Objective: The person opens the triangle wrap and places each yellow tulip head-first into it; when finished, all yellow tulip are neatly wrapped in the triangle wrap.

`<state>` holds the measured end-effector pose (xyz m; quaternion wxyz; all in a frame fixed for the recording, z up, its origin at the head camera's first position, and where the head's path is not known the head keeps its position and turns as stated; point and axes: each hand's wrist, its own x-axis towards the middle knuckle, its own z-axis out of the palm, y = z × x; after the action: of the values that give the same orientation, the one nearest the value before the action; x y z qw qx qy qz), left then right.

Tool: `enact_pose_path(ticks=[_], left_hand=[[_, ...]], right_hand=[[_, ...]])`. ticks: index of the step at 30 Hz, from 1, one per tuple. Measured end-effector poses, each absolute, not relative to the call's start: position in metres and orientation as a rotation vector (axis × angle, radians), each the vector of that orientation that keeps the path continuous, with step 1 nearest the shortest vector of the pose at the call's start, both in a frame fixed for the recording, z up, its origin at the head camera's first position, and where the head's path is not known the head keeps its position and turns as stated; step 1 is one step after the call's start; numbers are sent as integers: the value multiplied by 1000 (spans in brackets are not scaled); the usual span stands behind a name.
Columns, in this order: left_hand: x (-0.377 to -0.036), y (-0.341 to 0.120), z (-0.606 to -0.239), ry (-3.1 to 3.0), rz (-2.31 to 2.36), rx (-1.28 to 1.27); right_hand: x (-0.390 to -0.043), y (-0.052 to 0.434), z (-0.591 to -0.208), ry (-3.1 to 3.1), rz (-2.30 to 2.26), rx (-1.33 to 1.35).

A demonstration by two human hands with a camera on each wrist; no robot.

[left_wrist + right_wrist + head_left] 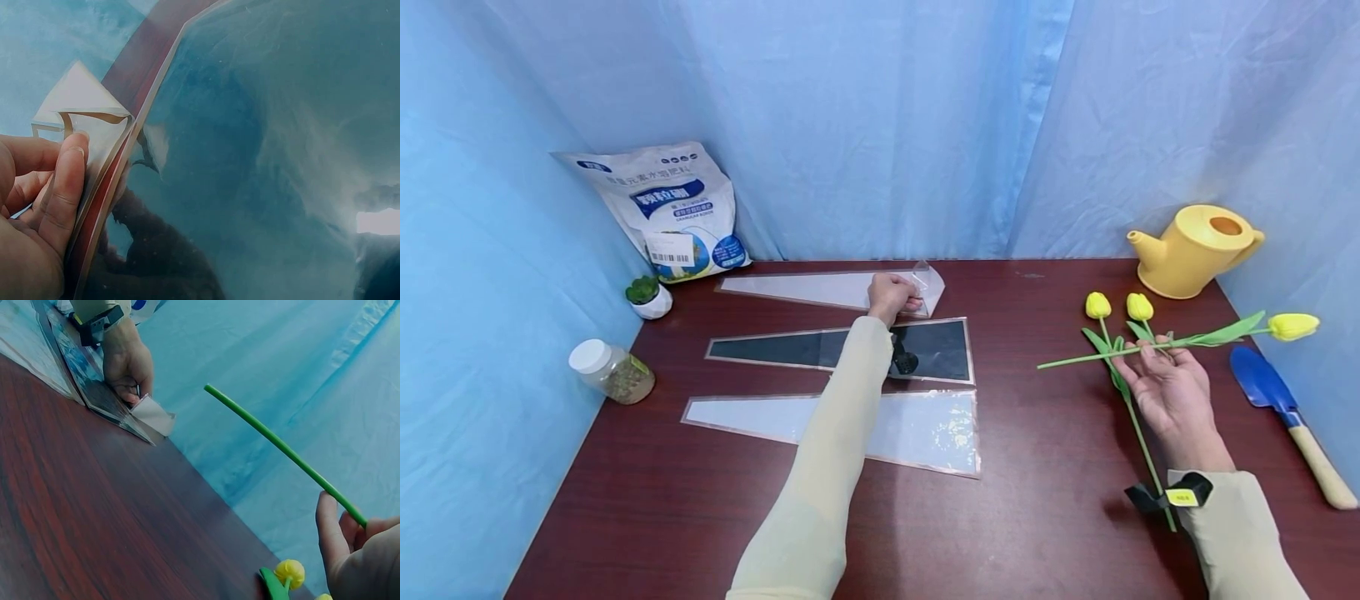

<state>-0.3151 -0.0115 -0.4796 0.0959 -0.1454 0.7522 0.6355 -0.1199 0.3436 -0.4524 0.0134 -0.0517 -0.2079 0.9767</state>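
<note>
Head view: left hand point(891, 296) pinched the far clear wrapping sleeve point(820, 288) at its curled corner on the counter point(1045, 433); right hand point(1168, 387) clasped a yellow tulip point(1180, 340) — best held level, the corner lifted gently to avoid creasing.

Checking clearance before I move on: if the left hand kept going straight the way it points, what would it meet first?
Probably the blue curtain behind the table; the left hand grips the folded corner of the far plastic sleeve, with nothing visible beyond. Depth is unclear.
</note>
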Motion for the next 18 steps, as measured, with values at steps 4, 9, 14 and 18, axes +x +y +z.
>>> enact_pose_path(ticks=[4, 9, 14, 18], left_hand=[[-317, -12, -479, 2245, 1852, -441], [-315, -14, -479, 2254, 1824, -460], [-315, -14, -480, 2252, 1827, -458], [-314, -12, -479, 2252, 1824, -447]], right_hand=[[-126, 335, -449, -627, 3012, -203], [-136, 319, -444, -653, 2955, -227], [-148, 304, -442, -660, 2885, -205], [-158, 295, -439, -679, 2832, -244]])
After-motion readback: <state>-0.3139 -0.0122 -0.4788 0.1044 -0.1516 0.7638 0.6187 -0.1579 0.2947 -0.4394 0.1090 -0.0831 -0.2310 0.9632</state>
